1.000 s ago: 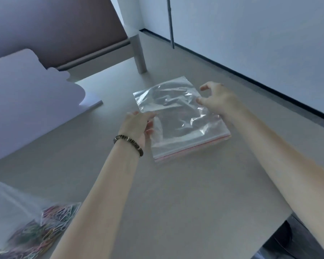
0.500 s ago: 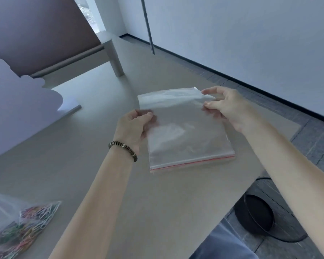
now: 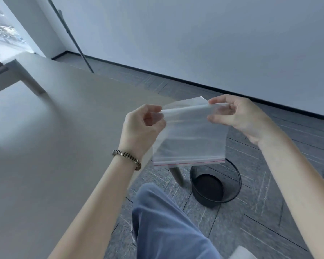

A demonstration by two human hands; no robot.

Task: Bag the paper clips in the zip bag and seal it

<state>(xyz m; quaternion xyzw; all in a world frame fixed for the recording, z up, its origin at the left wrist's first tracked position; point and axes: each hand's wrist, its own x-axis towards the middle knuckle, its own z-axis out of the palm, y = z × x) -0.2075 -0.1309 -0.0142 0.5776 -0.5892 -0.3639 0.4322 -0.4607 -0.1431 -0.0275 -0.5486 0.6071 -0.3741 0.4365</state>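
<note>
Zip bag point(image 3: 190, 135) held in mid-air past the edge of the worktop point(image 3: 64, 128), above the floor and a black wire bin point(image 3: 216, 186). Gripped by both hands at the upper edge: left hand point(image 3: 140, 126) pinched shut on the left corner, right hand point(image 3: 238, 116) pinched shut on the right corner, film stretched between them. Red zip strip at the bottom edge, so the mouth hangs downward. Empty; no paper clips in view.

Handling, judged from appearance: thin clear film, very light, limp, no stiffness of its own except along the zip strip. Probably slick between fingertips and prone to clinging layer to layer. Not fragile, but likely to be pierced by clip ends if overfilled or squeezed.

Recommended hold: turn so the zip strip sits uppermost, then take one lip of the mouth in each hand just beside the strip and part them. Avoid gripping mid-panel, where both layers pinch together.
</note>
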